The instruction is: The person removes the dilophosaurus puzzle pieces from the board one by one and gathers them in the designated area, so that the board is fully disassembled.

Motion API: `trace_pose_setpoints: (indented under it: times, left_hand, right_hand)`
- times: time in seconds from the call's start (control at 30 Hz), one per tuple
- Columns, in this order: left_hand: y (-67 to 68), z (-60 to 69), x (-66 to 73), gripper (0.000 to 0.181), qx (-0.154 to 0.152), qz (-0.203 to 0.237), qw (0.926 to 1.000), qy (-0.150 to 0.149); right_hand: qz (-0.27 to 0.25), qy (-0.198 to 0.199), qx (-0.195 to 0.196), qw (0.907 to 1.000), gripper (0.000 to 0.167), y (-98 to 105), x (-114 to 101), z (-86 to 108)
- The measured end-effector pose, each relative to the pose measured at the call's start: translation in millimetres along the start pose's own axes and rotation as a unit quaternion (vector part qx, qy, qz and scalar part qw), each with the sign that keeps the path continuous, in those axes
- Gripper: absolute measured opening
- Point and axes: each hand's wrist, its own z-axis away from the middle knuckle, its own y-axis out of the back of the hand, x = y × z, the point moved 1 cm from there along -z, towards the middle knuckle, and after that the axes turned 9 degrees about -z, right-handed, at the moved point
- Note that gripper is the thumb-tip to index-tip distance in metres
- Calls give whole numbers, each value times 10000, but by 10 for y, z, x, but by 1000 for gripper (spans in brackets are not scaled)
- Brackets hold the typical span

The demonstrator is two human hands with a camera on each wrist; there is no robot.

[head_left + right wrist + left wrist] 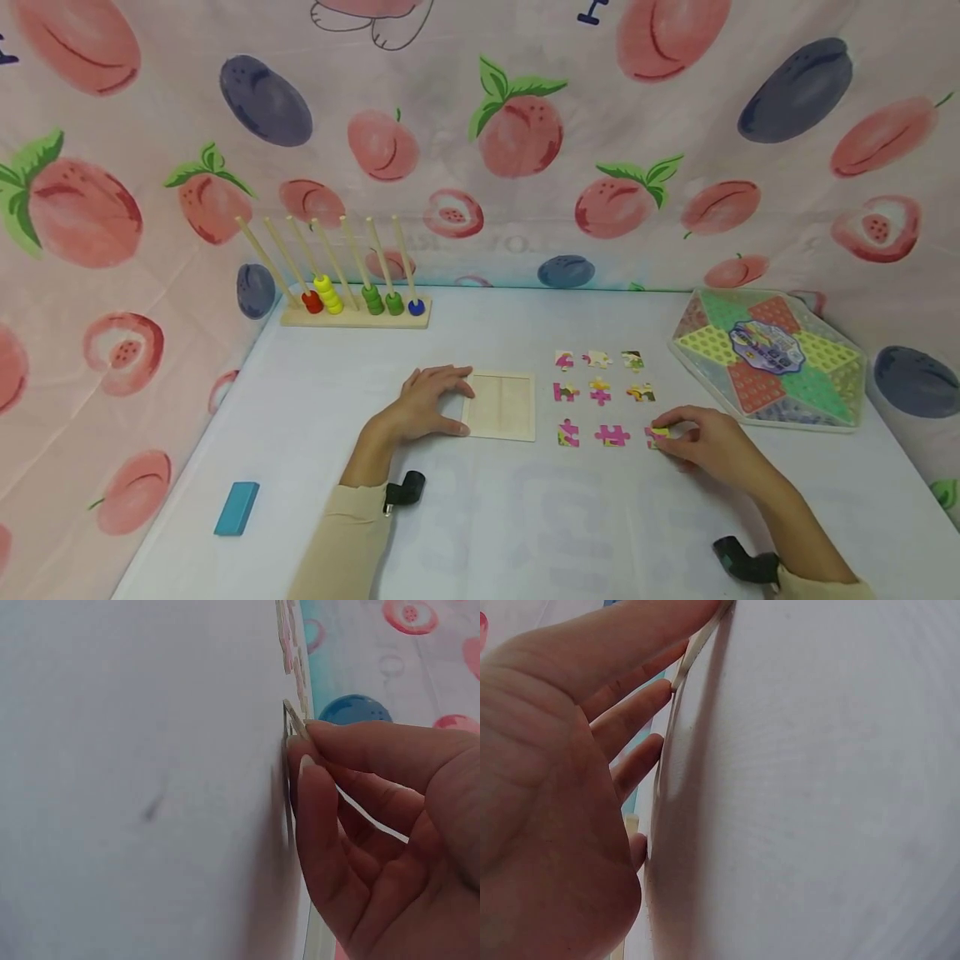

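Observation:
A square wooden puzzle tray (501, 407) with a raised rim lies flat on the table. My left hand (427, 404) rests at its left edge, thumb near the lower corner and fingers near the upper one; the left wrist view shows the left hand (562, 772) with nearly straight fingers. Between thumb and fingertips my right hand (708, 442) pinches a pink and yellow jigsaw piece (656, 435). In the right wrist view this jigsaw piece (295, 716) is tilted, one edge raised off the table. Several other jigsaw pieces (612, 435) lie in rows between tray and right hand.
A clear-lidded hexagonal box (772, 358) with coloured patches stands at the back right. At the back left is a wooden peg counter (356, 315) with coloured beads. A blue block (236, 508) lies at front left. Fruit-printed cloth (450, 167) hangs behind the white table (525, 525).

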Motion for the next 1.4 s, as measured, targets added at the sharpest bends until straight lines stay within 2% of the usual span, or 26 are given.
trace_pose_setpoints:
  times: [0.1, 0.53, 0.77, 1.4]
  left_hand:
    - [4, -4, 4, 44, -6, -5, 10000, -8]
    - [6, 6, -7, 43, 18, 54, 10000, -62]
    - [2, 2, -9, 42, 14, 24, 10000, -55]
    - [-17, -14, -15, 43, 18, -49, 10000, 6]
  right_hand:
    - [155, -17, 28, 9999, 32, 4, -11, -26]
    - [164, -270, 61, 9995, 33, -8, -42, -83]
    - [374, -259, 84, 9989, 32, 9, -86, -78]
    - [378, -316, 105, 9987, 31, -5, -89, -89]
